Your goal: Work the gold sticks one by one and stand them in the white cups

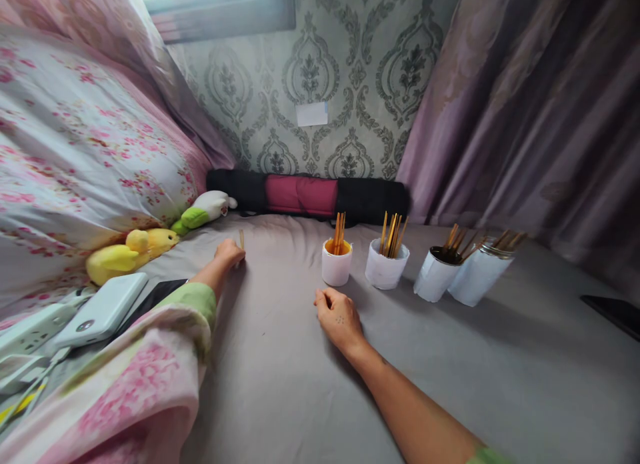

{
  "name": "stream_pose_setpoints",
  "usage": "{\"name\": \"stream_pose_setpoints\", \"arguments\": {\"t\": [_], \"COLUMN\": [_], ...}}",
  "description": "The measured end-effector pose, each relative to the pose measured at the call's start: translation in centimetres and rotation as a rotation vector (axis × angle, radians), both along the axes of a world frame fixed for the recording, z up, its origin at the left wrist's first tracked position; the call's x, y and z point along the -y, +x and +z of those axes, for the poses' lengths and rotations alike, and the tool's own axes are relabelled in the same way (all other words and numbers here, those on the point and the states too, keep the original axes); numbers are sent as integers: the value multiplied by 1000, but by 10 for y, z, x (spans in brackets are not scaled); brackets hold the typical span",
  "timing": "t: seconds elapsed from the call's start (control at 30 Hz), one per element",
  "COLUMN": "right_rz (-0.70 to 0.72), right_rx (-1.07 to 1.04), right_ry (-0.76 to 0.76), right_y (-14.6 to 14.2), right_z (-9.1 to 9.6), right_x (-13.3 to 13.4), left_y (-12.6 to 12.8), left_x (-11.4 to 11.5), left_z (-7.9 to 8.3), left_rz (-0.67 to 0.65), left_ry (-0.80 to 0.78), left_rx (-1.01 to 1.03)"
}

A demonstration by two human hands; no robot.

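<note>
My left hand (229, 253) is closed around a short bundle of thin pale sticks (242, 239), whose upper ends stick up past the fingers. My right hand (341, 319) rests on the grey sheet with its fingers curled in, and no object shows in it. Just beyond it stands a small white-wrapped cup (337, 269) holding several thin sticks (340, 227). To its right are a wider white-wrapped cup (387, 272), a white-wrapped can (435, 277) and a taller white-wrapped jar (475, 277), all with sticks in them.
A black and maroon roll (300, 194) lies along the wall. At left are a yellow plush toy (130, 254), a green and white plush toy (205, 211), a power bank (105, 309) and a power strip (37, 331). A dark flat object (613, 312) lies at far right.
</note>
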State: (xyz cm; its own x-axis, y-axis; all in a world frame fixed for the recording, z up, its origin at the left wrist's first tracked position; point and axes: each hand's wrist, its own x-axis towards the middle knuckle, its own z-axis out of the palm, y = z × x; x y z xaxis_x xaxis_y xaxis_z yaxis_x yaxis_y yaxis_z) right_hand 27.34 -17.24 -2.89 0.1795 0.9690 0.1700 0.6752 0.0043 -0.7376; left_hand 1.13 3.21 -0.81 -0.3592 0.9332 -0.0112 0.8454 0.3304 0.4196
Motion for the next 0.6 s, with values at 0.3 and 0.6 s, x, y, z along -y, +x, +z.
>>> {"name": "stream_pose_setpoints", "arguments": {"t": [0.3,0.6], "right_rz": [8,3], "right_rx": [4,10], "right_ry": [8,0], "right_y": [0,0], "right_z": [0,1], "right_x": [0,1], "left_y": [0,0], "left_x": [3,5], "left_z": [1,3], "left_rz": [-42,-16], "left_ry": [-10,-10], "left_rx": [-61,-22]}}
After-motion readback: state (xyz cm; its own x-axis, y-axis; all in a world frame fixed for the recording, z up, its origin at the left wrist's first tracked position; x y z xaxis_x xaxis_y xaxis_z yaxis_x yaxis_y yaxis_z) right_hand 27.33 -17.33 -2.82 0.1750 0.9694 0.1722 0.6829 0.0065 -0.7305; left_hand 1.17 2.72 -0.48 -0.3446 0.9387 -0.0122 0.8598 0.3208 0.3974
